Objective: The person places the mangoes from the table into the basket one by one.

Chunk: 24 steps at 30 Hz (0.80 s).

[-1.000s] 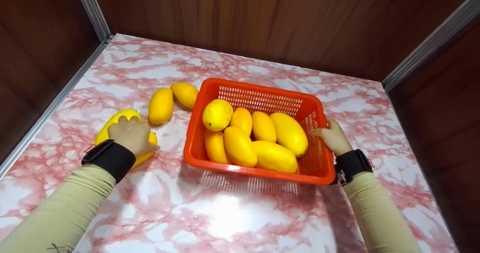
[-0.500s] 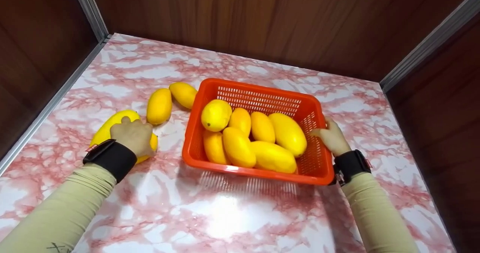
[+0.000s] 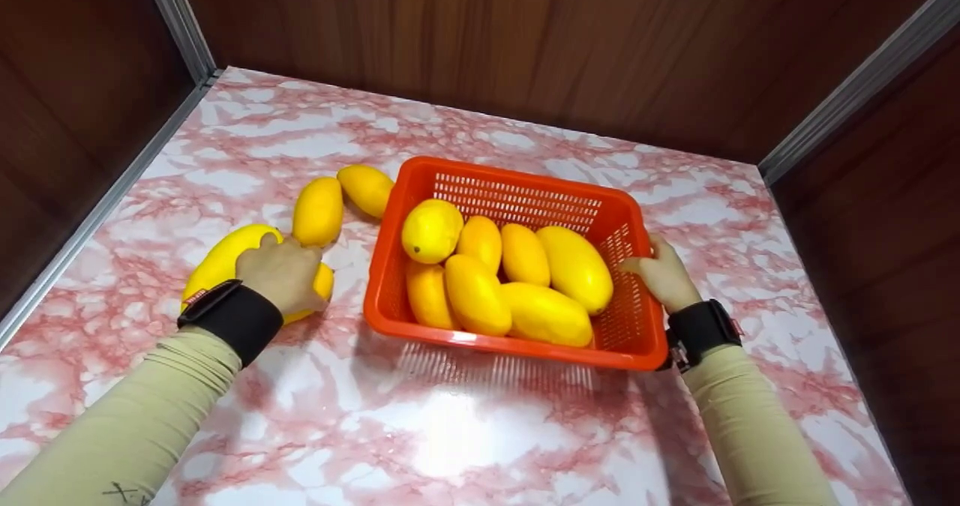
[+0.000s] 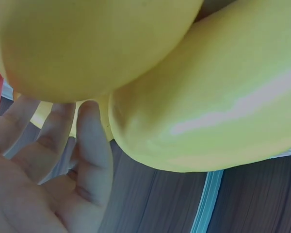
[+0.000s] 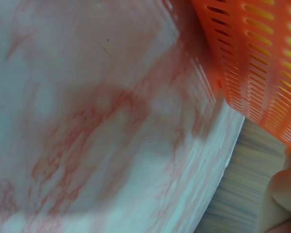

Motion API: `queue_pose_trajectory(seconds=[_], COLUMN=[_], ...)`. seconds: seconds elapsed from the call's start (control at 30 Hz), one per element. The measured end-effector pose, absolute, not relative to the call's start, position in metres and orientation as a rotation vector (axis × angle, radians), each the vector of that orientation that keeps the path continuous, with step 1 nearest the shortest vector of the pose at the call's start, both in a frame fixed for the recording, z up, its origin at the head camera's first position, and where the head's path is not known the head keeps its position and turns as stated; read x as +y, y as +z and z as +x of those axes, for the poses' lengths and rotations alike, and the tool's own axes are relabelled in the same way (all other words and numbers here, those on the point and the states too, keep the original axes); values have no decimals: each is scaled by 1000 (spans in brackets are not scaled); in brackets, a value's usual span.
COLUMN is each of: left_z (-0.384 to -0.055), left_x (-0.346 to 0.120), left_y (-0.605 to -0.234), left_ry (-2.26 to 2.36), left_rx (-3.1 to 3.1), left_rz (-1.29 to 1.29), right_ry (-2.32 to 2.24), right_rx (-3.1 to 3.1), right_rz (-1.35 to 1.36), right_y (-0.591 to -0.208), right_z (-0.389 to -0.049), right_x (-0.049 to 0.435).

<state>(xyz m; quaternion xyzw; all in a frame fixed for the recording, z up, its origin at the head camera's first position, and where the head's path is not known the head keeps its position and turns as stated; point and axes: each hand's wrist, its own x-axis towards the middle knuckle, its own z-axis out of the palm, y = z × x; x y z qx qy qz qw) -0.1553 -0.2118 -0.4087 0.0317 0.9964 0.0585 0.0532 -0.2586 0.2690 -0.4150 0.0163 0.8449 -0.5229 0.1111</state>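
In the head view my left hand (image 3: 281,272) reaches over a yellow mango (image 3: 325,281) on the table and grips it. The palm covers most of that fruit. Left of it lies a larger mango (image 3: 219,261). The left wrist view has the fingertips (image 4: 89,121) against the underside of the gripped mango (image 4: 87,43), with the larger one beside it. My right hand (image 3: 666,275) holds the right side of a red plastic basket (image 3: 517,350), thumb over the rim. Several mangoes (image 3: 478,296) lie inside. The right wrist view shows the basket's slotted wall and part of that hand.
Two more mangoes, one upright (image 3: 318,212) and one slanted (image 3: 365,190), lie between the left hand and the basket's back left corner. Brown wooden panels (image 3: 480,49) with metal edge strips enclose the marbled pink-and-white table (image 3: 360,423) at the back and sides.
My left hand has shifted slightly to the right with the gripped mango, apart a little more from the larger one. The right hand and the basket have stayed nearly where they were.
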Motion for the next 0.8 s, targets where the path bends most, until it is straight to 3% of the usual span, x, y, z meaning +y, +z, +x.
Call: queue_pose_trajectory(seconds=[0.8], left_z=[-155], left_x=[-209], left_y=[-410], left_ry=[276], left_rx=[3018], left_rz=[121], right_ry=[-1552], right_rx=[2465], right_rz=[66], right_y=[-412], right_z=[-257], right_x=[267])
